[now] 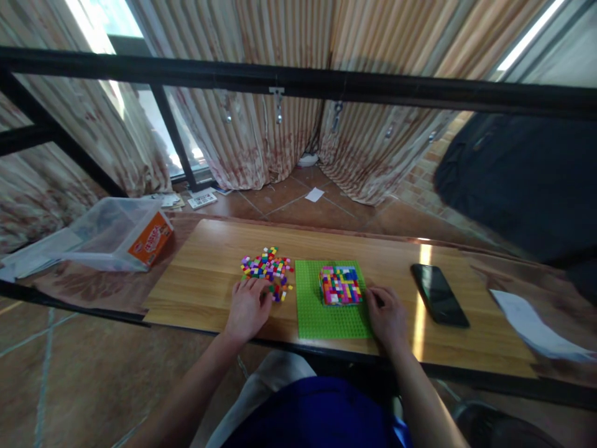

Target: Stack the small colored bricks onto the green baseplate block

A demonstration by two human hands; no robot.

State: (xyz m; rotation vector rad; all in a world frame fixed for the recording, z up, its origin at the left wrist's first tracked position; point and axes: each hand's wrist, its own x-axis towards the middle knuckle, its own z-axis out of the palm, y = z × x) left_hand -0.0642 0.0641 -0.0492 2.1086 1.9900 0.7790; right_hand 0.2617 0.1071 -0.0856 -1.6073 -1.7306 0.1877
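Observation:
Loose small bricks in many colours (267, 266) lie in a pile on the wooden tabletop. My left hand (249, 306) is at the near side of this pile, palm down, fingers bent and a little apart, fingertips among the nearest bricks. To the right lies a green studded baseplate (310, 320). On it sits a rectangular block built of multicoloured bricks (340, 286), with an uneven top and blue pieces at its far right corner. My right hand (388, 316) rests at the baseplate's right edge, beside the block, its fingers curled in; what they hold, if anything, is hidden.
A black phone (439, 295) lies on the table (205, 261) to the right, with white paper (536, 323) beyond it. At the left stands a clear plastic bin (107, 233) with an orange label. A dark metal bar (298, 81) crosses beyond the table, before striped curtains (280, 137).

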